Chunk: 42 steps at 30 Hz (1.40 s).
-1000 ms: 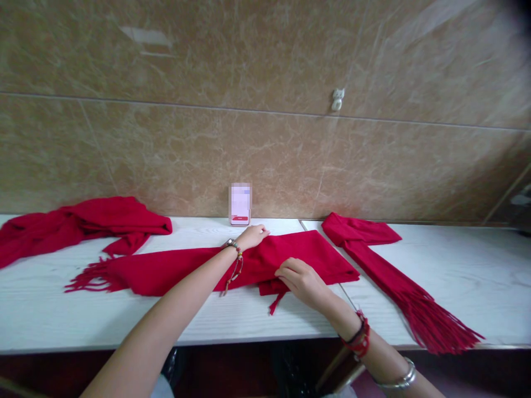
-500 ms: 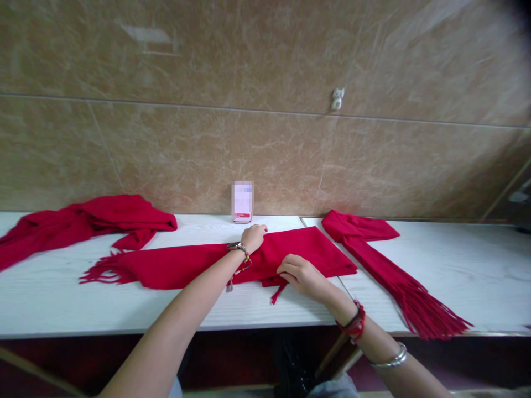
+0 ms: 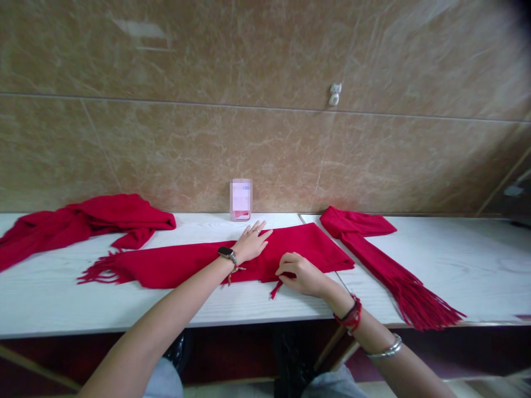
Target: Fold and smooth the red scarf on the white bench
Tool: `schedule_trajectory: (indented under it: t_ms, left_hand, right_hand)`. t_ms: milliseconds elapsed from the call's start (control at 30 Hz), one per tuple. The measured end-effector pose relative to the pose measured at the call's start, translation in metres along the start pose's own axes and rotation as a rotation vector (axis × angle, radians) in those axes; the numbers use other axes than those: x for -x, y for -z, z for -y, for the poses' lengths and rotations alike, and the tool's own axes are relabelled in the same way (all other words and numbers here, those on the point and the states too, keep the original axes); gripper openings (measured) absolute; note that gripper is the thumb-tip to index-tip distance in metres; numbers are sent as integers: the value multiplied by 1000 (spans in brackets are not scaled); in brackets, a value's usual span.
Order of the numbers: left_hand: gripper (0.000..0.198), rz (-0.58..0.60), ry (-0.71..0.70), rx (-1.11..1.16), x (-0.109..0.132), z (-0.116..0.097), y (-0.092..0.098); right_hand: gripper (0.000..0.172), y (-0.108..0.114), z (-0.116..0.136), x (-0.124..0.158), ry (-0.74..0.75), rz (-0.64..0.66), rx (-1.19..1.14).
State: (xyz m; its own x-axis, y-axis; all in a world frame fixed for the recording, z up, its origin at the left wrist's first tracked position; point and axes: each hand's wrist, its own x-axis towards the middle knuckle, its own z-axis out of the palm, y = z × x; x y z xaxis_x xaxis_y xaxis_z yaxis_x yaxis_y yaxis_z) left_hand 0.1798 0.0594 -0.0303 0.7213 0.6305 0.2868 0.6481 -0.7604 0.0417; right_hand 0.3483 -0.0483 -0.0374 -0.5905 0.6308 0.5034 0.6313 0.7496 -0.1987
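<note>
Across the middle of the white, wood-grained table (image 3: 232, 307) lies a red scarf (image 3: 307, 243), its soft matte cloth folded into a long flat band with pointed corners on the right and knotted fringe (image 3: 102, 267) on the left. The left hand (image 3: 250, 243) rests on it, fingers spread apart. The right hand (image 3: 301, 273) has thumb and fingertips together at the near edge, beside a loose tassel (image 3: 275, 289); whether cloth is caught between them, I cannot tell. To the left, a second scarf (image 3: 120, 215) sits in a rumpled heap; to the right, a third scarf (image 3: 377, 265) bends sharply, ending in long strands. Behind, a phone (image 3: 241, 199) leans against the glossy, veined brown wall (image 3: 166, 149).
</note>
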Motion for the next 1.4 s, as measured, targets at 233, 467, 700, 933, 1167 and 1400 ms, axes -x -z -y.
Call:
schedule_trajectory:
  t_ms: [233,467,700,933,1167,1400]
  left_hand:
    - [29,23,-377,87,16,-9,6]
    - [26,-30,174,-40,8,40,2]
    - [32,140,287,292,-17,42,11]
    - [29,368,260,485,-46,62,27]
    - [21,295,348,746,-57,70,8]
    - [22,322,371,848,-52,66,1]
  right_hand:
    - [14,0,0,-1,-13,-4,-32]
    - [15,-1,-1,-3,-11,11,-54]
    - [16,0,2,-5,-30,26,-69]
    - [15,1,5,-7,-58,41,-69]
    - [15,3,9,-9,-90,50,-66]
    - [13,2,7,-7,-120,112,-9]
